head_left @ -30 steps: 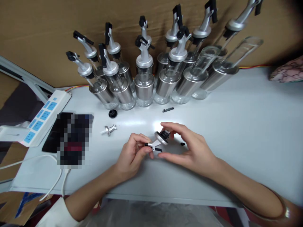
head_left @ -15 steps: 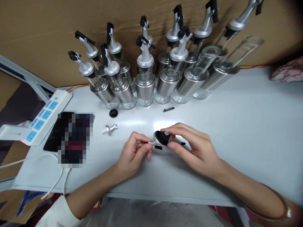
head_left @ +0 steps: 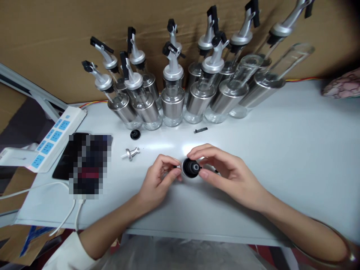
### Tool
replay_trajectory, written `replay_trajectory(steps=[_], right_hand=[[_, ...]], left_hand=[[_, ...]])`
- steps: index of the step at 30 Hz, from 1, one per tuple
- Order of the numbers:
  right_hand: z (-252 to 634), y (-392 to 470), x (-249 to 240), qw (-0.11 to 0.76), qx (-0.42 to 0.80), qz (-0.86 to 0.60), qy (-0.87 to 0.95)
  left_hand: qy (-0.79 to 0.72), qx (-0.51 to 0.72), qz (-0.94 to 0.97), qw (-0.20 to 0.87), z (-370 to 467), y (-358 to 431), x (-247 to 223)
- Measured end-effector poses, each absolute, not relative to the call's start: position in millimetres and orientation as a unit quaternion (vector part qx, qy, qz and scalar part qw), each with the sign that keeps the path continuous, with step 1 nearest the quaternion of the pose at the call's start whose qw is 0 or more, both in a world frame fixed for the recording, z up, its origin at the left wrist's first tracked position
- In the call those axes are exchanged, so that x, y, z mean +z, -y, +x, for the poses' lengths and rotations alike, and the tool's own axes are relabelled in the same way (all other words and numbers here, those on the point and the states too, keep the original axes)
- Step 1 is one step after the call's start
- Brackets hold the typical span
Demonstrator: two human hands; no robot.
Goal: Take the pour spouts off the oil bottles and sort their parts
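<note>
Between my two hands is a bottle pourer (head_left: 191, 167), a silver spout head with a black ribbed stopper whose open end is turned up toward me. My left hand (head_left: 161, 182) pinches its spout end between thumb and fingers. Thumb and fingertips of my right hand (head_left: 229, 174) close on the stopper's rim from the other side. To the left lie a bare silver spout (head_left: 131, 153) and a separate black stopper (head_left: 135, 134). A small black lever (head_left: 200, 130) lies beyond my hands, and a tiny black piece (head_left: 216, 171) is partly hidden by my right fingers.
Glass bottles with steel sleeves (head_left: 172, 103) stand in two rows at the back, most topped with pourers. Two front-right ones, including an open bottle (head_left: 227, 95), have bare necks. On the left are a power strip (head_left: 53, 138), a phone (head_left: 70, 157) and white cables (head_left: 62, 225).
The pourer has turned so its stopper end faces up toward me, and its lever is no longer visible below it. My right hand has shifted slightly left.
</note>
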State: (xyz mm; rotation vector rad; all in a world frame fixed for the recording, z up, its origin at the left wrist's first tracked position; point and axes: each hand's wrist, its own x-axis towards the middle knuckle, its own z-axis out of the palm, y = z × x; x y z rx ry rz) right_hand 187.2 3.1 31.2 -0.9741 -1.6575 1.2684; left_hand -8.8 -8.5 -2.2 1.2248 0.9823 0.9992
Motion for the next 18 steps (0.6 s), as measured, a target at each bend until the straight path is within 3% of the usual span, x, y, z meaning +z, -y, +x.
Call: replay_trajectory(steps=[5, 18], right_hand=[[188.8, -4.5, 29.2, 0.359, 0.625, -0.375, 0.584], [191.8, -7.1, 28.6, 0.344, 0.688, -0.335, 0.545]], left_hand=[[-0.428, 0.456, 0.563, 0.540, -9.5, 7.0, -4.5], [-0.418, 0.489, 0.569, 0.513, -10.3, 6.3, -4.3]])
